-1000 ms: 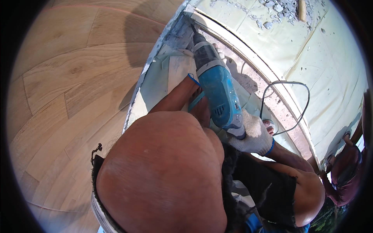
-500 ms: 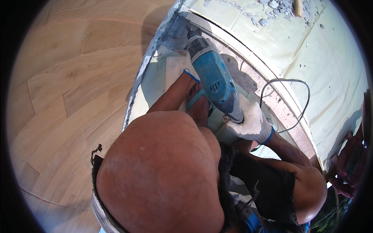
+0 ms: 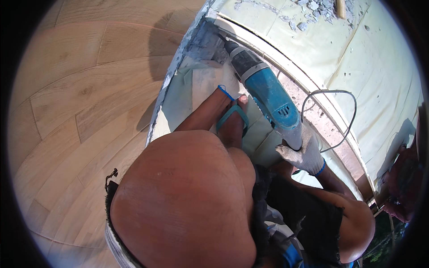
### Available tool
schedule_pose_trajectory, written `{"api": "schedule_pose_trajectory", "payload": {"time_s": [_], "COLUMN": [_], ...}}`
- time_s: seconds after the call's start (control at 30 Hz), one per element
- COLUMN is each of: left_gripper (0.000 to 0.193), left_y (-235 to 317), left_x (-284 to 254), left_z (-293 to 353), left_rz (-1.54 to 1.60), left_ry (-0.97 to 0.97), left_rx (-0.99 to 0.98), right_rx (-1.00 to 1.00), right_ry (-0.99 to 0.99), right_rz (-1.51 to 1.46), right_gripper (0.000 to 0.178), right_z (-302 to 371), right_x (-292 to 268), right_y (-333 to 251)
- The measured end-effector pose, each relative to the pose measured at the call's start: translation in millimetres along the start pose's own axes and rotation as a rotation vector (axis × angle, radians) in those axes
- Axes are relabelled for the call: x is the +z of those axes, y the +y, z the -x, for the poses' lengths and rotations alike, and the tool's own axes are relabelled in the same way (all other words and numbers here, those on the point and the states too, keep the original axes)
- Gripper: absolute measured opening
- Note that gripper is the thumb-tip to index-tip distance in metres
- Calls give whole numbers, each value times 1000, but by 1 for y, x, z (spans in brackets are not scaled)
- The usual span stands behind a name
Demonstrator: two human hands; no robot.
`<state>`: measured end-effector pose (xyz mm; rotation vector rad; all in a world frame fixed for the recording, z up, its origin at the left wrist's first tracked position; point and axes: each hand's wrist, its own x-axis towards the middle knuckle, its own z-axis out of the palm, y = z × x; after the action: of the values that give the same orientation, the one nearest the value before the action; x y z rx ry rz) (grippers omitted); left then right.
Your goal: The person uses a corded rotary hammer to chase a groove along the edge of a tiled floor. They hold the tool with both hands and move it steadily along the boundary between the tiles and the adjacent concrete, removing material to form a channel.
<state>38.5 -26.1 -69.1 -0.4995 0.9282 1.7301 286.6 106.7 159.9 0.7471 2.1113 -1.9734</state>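
Observation:
A teal and black rotary hammer drill (image 3: 273,94) slants from lower right to upper left. Its bit (image 3: 221,38) points into the grey, dusty corner (image 3: 203,42) of the recess. My right hand (image 3: 308,149), in an off-white knitted glove with a blue cuff, is closed round the drill's rear grip. My left hand (image 3: 230,77) is gloved too and lies near the front of the drill. Its fingers blend into the pale surface and the drill hides part of it, so its grip cannot be made out. A sandalled foot (image 3: 234,118) stands just behind it.
Wood-look tiles (image 3: 89,89) fill the left side, ending at a rough edge. A white ledge (image 3: 286,53) bounds the recess at right. A dark cord (image 3: 355,109) loops over it. Rubble (image 3: 308,13) lies on the pale sheet (image 3: 380,76). Another person (image 3: 400,187) is at far right.
The drill and my right hand have shifted right and slightly down. The bit now shows more plainly at the corner. The left cuff has moved slightly right and down.

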Motion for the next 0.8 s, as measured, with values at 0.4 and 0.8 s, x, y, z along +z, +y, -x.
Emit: {"api": "schedule_pose_trajectory", "payload": {"time_s": [0.4,0.8], "left_gripper": [47,24], "left_y": [-12,-51], "left_x": [20,-13], "left_z": [-2,-48], "left_rz": [447,686], "left_ry": [-261,-605], "left_rx": [-58,-241], "right_rx": [43,-121], "right_ry": [-49,-77], "right_rz": [160,406], "right_gripper": [55,68], "right_z": [6,7], "right_x": [-5,-4], "right_y": [-4,16]}}
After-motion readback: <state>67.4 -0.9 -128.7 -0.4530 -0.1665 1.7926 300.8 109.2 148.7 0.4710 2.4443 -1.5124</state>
